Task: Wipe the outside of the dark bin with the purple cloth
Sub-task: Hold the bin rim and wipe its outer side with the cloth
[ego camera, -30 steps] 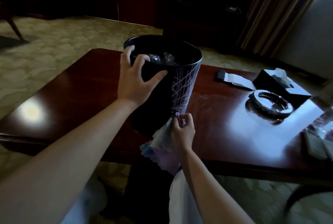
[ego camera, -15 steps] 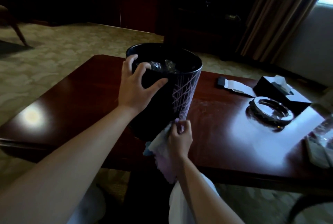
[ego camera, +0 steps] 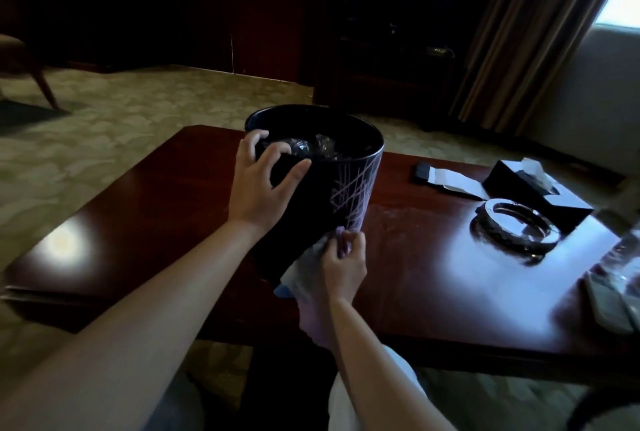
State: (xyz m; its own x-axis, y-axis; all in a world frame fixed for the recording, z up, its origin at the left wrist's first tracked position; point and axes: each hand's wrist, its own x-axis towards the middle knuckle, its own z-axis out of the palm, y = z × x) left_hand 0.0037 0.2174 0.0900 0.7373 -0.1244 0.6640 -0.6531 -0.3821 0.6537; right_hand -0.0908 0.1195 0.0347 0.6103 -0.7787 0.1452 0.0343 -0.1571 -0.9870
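Bin point(ego camera: 311, 188): stayed put on bench point(ego camera: 415, 274).
Left hand point(ego camera: 258, 184): still gripped its rim.
Right hand point(ego camera: 343, 266): kept pinching purple cloth point(ego camera: 304, 271), rubbing low; wiping unfinished.

Glossy wood table point(ego camera: 433, 278): dark bin point(ego camera: 322, 202), tissue box point(ego camera: 533, 195), ashtray point(ego camera: 516, 231) (glass).

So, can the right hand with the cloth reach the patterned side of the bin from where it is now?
Probably yes. The right hand grips the purple cloth at the bin's lower wall, just under the line pattern. Nothing lies between; the left hand holds the rim on the other side.
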